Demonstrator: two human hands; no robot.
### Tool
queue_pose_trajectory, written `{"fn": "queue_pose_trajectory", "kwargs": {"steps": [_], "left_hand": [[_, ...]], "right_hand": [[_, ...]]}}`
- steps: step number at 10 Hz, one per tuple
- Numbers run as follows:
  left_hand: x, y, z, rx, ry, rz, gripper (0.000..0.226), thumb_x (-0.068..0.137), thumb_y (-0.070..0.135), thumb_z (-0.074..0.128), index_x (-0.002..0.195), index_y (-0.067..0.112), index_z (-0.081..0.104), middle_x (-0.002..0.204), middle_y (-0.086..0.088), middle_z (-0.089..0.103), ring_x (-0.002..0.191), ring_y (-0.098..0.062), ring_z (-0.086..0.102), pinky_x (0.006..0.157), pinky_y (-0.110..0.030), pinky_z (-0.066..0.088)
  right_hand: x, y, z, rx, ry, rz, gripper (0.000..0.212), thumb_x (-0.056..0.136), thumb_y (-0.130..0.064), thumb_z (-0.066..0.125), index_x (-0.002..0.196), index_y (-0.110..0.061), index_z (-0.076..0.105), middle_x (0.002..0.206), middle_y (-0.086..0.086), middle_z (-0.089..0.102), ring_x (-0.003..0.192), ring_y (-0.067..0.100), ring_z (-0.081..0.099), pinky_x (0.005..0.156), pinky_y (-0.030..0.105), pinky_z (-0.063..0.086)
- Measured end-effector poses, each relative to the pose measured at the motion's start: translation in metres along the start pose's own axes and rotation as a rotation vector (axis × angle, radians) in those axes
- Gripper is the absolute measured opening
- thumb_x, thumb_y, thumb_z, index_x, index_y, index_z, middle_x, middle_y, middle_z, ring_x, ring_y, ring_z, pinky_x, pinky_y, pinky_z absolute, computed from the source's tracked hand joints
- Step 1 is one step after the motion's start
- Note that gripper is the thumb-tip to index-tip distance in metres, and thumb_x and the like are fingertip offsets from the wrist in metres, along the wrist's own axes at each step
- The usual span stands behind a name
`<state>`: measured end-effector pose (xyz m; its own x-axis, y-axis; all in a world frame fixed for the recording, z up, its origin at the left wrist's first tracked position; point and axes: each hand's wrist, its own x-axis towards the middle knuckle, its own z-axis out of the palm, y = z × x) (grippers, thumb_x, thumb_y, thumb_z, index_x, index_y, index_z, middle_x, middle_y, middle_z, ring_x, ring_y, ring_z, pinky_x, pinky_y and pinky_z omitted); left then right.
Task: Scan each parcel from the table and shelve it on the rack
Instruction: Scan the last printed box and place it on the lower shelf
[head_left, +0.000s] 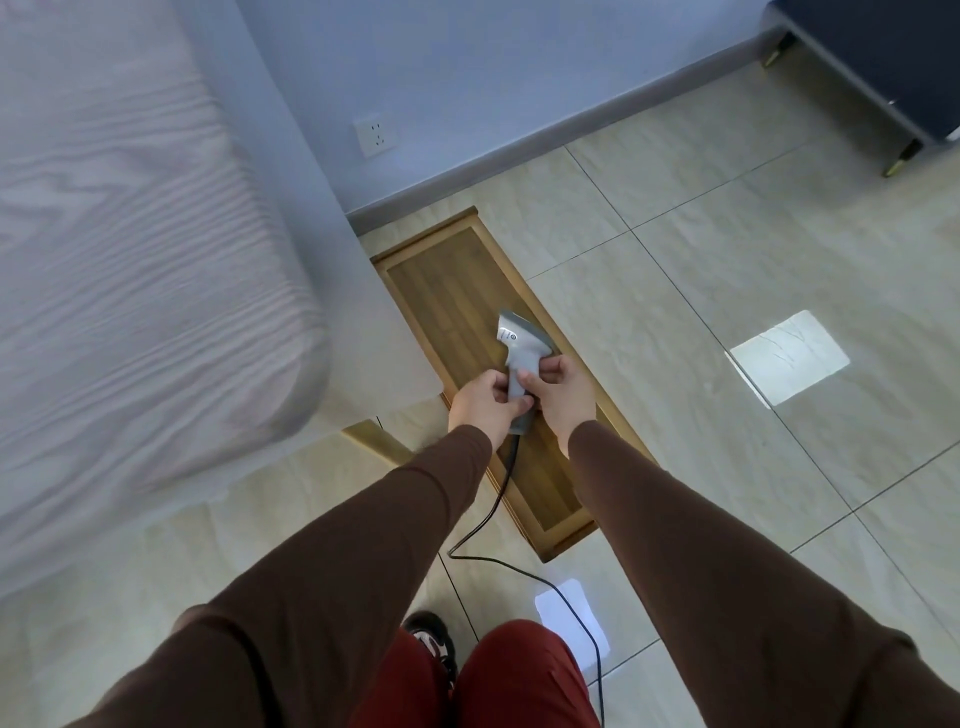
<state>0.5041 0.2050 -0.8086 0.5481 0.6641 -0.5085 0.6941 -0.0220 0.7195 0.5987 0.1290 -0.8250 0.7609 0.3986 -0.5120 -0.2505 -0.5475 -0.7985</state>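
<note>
Both hands out front, and the scanner (519, 358) sits between them, above the wooden rack shelf (467, 291) that runs along the floor. Left hand (483, 405) has its fingers curled round the grey handle low down; right hand (563, 395) pinches the handle from the other side, thumb and fingertips closed on it. The scanner's head points away, toward the shelf's far end by the skirting board. Its black cable (524, 561) drops off the handle's base and loops over the shelf's near corner onto the tiles. The white table (130, 234) overhangs the shelf's left edge. Right of the shelf there's open tiled floor. No parcel in view.
</note>
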Motion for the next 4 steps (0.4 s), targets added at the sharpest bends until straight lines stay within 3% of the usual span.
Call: {"fn": "queue_pose_trajectory", "kwargs": {"steps": [2,4], "left_hand": [[-0.005,0.001,-0.003,0.027,0.0,-0.003,0.039,0.089,0.028,0.078,0.125,0.019,0.067,0.112,0.002,0.073,0.1,-0.013,0.066,0.09,-0.031,0.056],[-0.022,0.008,-0.018,0.008,0.021,-0.036,0.048,0.09,0.03,0.076,0.134,0.02,0.061,0.118,0.002,0.068,0.108,-0.015,0.064,0.096,-0.034,0.054]], "right_hand": [[-0.007,-0.003,0.0,-0.024,0.034,0.028,0.032,0.093,-0.028,0.075,0.123,-0.02,0.067,0.108,-0.006,0.068,0.106,0.02,0.068,0.093,0.034,0.055],[-0.027,-0.016,-0.006,-0.043,0.03,0.055,0.043,0.095,-0.026,0.072,0.136,-0.018,0.062,0.13,0.001,0.07,0.119,0.022,0.067,0.096,0.032,0.051]]}}
